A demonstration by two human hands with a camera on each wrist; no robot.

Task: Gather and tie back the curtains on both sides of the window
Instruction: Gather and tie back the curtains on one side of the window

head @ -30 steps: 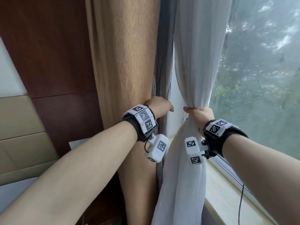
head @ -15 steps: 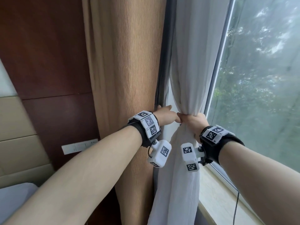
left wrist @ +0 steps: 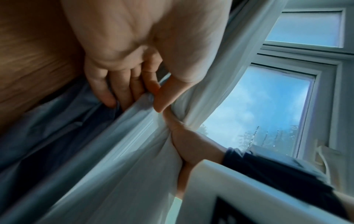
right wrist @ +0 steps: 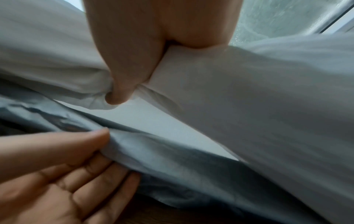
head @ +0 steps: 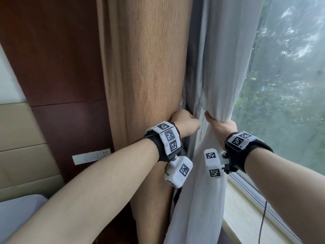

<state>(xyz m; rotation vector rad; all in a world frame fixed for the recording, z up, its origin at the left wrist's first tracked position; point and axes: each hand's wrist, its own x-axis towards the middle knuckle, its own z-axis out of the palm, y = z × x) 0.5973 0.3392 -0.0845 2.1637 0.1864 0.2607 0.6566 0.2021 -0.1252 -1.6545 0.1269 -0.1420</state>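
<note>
A white sheer curtain (head: pixel 225 67) hangs in front of the window, bunched at waist height in my right hand (head: pixel 218 125), whose fingers wrap the gathered cloth (right wrist: pixel 249 106). The right hand (right wrist: pixel 130 60) fills the top of its wrist view. Left of it hangs a tan heavy curtain (head: pixel 154 67) with a grey lining (head: pixel 190 76) along its edge. My left hand (head: pixel 186 124) sits at that edge. In the wrist views the left hand (left wrist: pixel 134 94) has a fold of the lining (right wrist: pixel 172 159) between thumb and fairly straight fingers. No tie-back shows in any view.
The window glass (head: pixel 290 85) and a pale sill (head: pixel 246 217) run along the right, with a thin black cable (head: pixel 262 222) crossing the sill. A dark wooden wall panel (head: pixel 52 59) with a white switch plate (head: pixel 91 155) stands on the left, above white bedding (head: pixel 17 208).
My right hand carried the gathered sheer leftward toward the tan curtain. My left hand reached over beside the right hand, then drew slightly back to the lining edge.
</note>
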